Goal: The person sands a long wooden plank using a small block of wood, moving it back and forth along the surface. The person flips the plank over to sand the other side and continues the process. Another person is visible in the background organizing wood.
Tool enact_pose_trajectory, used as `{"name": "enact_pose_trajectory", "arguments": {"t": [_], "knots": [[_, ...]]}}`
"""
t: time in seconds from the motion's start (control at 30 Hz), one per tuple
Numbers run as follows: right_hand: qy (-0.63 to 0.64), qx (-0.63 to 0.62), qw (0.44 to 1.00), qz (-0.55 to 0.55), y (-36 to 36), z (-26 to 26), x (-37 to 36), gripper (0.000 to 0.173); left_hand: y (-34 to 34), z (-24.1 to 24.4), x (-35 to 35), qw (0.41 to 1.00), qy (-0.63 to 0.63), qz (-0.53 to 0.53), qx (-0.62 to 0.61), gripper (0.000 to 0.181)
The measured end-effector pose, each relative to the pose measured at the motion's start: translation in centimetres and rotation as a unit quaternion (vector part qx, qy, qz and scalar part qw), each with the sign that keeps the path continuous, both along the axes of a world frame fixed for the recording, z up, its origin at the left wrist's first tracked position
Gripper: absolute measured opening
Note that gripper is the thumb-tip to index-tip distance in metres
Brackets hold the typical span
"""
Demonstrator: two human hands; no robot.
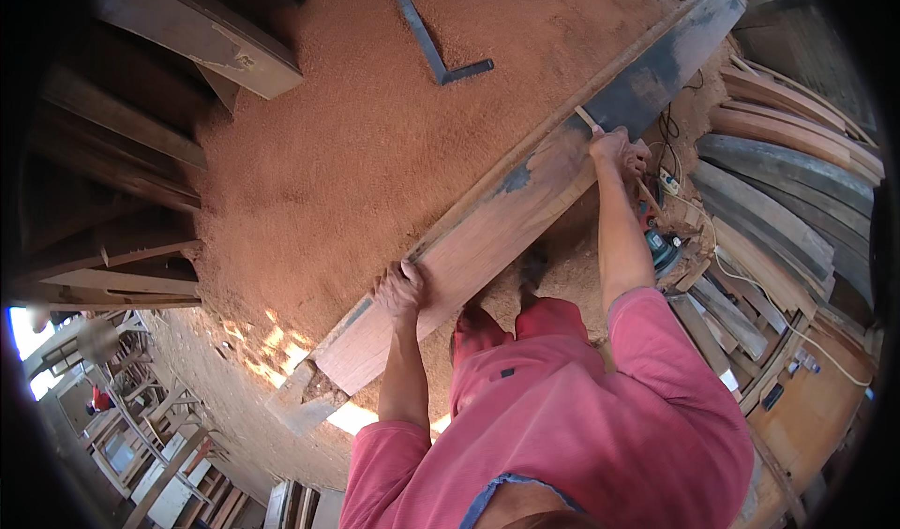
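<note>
A long wooden plank point(485, 219) lies diagonally before me, from lower left to upper right. Its lower part is pale reddish bare wood, while dark grey patches cover much of the upper end. My left hand point(399, 288) grips its far long edge near the lower end, fingers curled over that edge. Farther up, my right hand point(619, 150) is closed around a thin wooden stick point(586, 117) over the plank's face. One end of the stick shows beyond my fingers, and what seems its other end slants out below the hand. Most of its middle is hidden.
A steel try square point(432, 51) lies on the reddish sawdust heap point(316, 156) beyond the plank. A teal power tool point(661, 247), a power strip point(669, 181) and cables are at right. Stacked boards point(780, 149) line the right side; large timbers point(204, 43) jut in at left.
</note>
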State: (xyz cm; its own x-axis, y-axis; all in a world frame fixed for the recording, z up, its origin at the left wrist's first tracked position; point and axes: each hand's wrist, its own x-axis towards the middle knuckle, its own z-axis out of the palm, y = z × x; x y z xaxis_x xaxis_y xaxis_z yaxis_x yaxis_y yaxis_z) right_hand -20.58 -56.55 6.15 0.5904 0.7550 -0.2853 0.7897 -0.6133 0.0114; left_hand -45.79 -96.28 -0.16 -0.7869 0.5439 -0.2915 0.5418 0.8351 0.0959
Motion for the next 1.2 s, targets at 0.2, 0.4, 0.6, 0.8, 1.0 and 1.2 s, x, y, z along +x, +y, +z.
{"name": "enact_pose_trajectory", "arguments": {"t": [0.2, 0.4, 0.6, 0.8, 1.0, 1.2], "knots": [[0.041, 0.037, 0.998, -0.012, -5.5, -0.8, -2.3, 0.051, 0.6, 0.8, 0.1, 0.999, -0.014, -0.032, 0.023, 0.043], [0.003, 0.032, 0.999, -0.005, -13.0, -0.3, -6.9, 0.051, 0.4, 1.1, -0.2, 0.997, -0.06, -0.042, 0.003, 0.045], [-0.034, 0.025, 0.998, -0.051, -5.4, -1.3, -3.7, 0.054, 0.7, 1.8, 0.2, 0.995, -0.074, -0.07, 0.003, 0.046], [-0.057, 0.075, 0.995, -0.037, -4.3, -3.7, -3.2, 0.063, 0.1, 1.2, -0.2, 0.996, -0.069, -0.05, 0.031, 0.046], [0.027, 0.101, 0.993, 0.062, -3.0, -11.6, 3.3, 0.067, 0.1, 2.7, -1.2, 0.992, -0.091, -0.046, 0.073, 0.042], [0.168, 0.148, 0.97, 0.092, -8.2, -13.6, 3.3, 0.069, 0.2, 2.5, -0.6, 0.994, -0.068, -0.046, 0.069, 0.039]]}}
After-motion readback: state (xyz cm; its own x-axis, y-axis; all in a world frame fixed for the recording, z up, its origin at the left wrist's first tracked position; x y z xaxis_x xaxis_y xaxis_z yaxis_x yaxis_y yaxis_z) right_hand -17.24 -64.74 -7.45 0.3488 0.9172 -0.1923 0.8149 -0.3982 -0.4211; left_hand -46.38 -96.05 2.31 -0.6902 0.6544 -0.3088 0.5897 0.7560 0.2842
